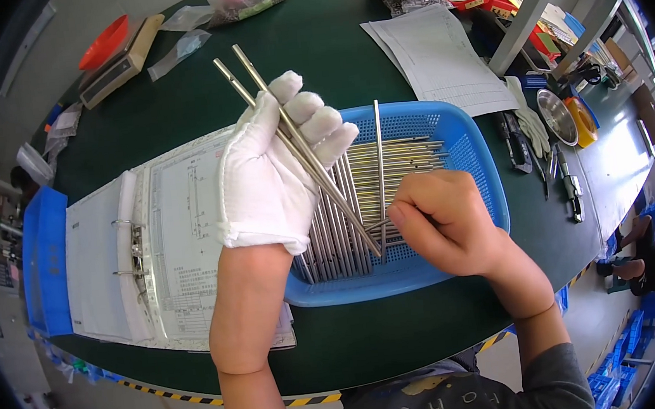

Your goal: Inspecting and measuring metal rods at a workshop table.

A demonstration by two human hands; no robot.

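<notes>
My left hand (273, 162), in a white glove, is closed palm-up around two long metal rods (312, 159). Their upper ends, each with a small hole, stick out past the thumb, and the lower ends slant down over a blue mesh basket (498, 189). My bare right hand (450, 221) is curled tight beside those lower ends. A thin metal tip shows at its thumb, but the fingers hide the rest. Many similar rods (339, 242) lie inside the basket in two directions. One single rod (380, 153) lies across the others, its top end over the far rim.
An open ring binder (192, 263) with drawings lies left of the basket, beside a blue bin (46, 260). Paper sheets (447, 61), a caliper (571, 187), a white glove (531, 128) and a metal bowl (557, 117) lie right. A scale (120, 63) stands far left.
</notes>
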